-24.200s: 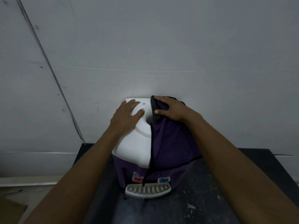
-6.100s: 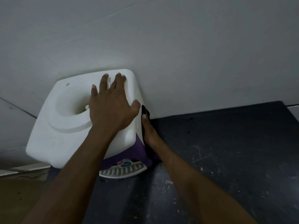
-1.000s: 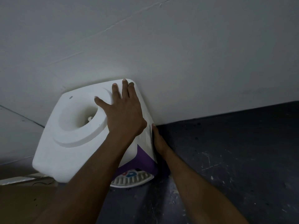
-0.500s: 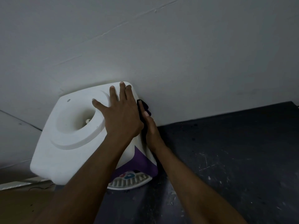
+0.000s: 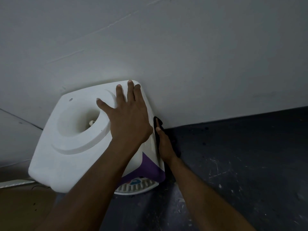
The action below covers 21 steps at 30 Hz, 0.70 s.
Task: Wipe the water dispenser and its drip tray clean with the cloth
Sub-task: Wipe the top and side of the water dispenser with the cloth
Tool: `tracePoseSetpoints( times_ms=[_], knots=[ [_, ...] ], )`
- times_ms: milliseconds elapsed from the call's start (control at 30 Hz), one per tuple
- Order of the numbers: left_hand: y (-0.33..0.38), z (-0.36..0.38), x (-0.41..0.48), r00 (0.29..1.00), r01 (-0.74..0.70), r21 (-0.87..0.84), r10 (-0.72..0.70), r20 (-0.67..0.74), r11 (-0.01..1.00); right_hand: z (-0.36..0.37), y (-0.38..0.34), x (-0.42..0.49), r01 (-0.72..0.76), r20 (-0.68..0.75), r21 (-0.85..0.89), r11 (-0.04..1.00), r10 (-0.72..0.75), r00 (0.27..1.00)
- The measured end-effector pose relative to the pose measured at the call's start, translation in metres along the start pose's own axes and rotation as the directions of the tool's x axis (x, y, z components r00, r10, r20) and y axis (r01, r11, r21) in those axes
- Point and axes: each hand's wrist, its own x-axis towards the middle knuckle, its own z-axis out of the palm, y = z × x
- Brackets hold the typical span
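The white and purple water dispenser (image 5: 71, 157) stands on a dark table against the wall, seen from above. My left hand (image 5: 128, 117) lies flat on its top right corner with the fingers spread. Along the dispenser's right side wall, my right hand (image 5: 164, 145) presses the dark cloth (image 5: 158, 121), of which only the upper end shows above my fingers. The white slotted drip tray (image 5: 138, 187) sticks out at the bottom front, partly hidden by my left forearm.
The dark, scuffed tabletop (image 5: 241, 164) stretches to the right of the dispenser. A pale wall (image 5: 183, 55) rises directly behind it. A brown floor (image 5: 25, 209) lies below the table's left edge.
My right hand has slid up and down the dispenser's right side with the cloth: low a second ago, higher half a second ago, now slightly lower. My left hand has stayed on top.
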Motion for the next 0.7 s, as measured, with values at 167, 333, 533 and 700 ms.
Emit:
tracePoseSetpoints(
  times_ms=[167, 333, 533, 700],
  knots=[
    [0.001, 0.0, -0.001, 1.0, -0.004, 0.005, 0.004, -0.005, 1.0, -0.01, 0.008, 0.003, -0.178, -0.064, -0.043, 0.983, 0.175, 0.982],
    [0.001, -0.001, -0.001, 1.0, -0.005, 0.0, 0.005, -0.017, 1.0, -0.018, 0.008, 0.0, -0.313, -0.067, -0.075, 0.947, 0.308, 0.949],
    [0.002, -0.003, 0.001, 1.0, 0.004, 0.002, -0.004, -0.014, 1.0, -0.019, 0.022, -0.037, -0.394, -0.089, -0.036, 0.918, 0.39, 0.917],
    [0.011, -0.008, -0.002, 1.0, -0.006, 0.008, 0.006, -0.023, 1.0, -0.014, 0.031, -0.063, -0.315, -0.059, 0.09, 0.945, 0.321, 0.945]
  ],
)
